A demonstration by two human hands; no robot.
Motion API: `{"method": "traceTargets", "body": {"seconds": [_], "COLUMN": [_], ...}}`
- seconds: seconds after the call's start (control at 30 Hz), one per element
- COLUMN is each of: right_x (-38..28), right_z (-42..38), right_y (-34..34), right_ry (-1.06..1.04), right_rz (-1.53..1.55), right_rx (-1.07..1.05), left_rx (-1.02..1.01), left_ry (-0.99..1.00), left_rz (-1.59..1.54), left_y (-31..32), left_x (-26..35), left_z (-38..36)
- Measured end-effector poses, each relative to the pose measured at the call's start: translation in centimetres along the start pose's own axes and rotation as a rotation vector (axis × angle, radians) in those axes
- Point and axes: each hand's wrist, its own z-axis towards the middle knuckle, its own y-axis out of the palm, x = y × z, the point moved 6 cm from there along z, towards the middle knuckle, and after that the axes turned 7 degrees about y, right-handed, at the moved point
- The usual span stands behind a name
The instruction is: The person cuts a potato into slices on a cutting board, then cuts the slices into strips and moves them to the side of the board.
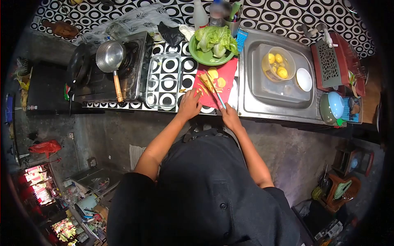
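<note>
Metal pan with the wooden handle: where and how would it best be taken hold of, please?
I would grip the wooden handle of the metal pan near its middle, coming from the front of the stove, probably with the nearer left hand. The handle is long and slim and points towards the person, so the fingers should close around it easily.

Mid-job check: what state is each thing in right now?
Left hand: at the red cutting board's edge.
Right hand: gripping the light-blue-handled knife.
Yellow vegetable pieces: cut, on the board.
Leafy green vegetables: uncut, in the round green bowl.
Round yellow vegetables: in the clear plastic tub.
Wooden-handled steel pan: on the stove; flame, cannot tell.
</note>
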Motion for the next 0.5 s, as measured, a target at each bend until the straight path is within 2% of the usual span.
{"method": "traceTargets", "body": {"seconds": [0.1, 0.33, 0.5], "right_x": [0.1, 0.8, 1.4], "right_z": [-0.3, -0.5, -0.6], "right_y": [-0.8, -2.2, -2.8], "right_ry": [-0.032, 0.069, 0.019], "right_rz": [0.044, -0.037, -0.038], "right_rx": [0.007, -0.082, -0.085], "left_rx": [0.009, -0.037, 0.043], "left_ry": [-0.016, -0.015, -0.02], "left_rz": [0.004, 0.081, 0.129], "left_y": [0.0, 0.0, -0.1], "left_x": [0.2, 1.0, 1.4], "left_z": [-0.1, 0.9, 1.3]}}
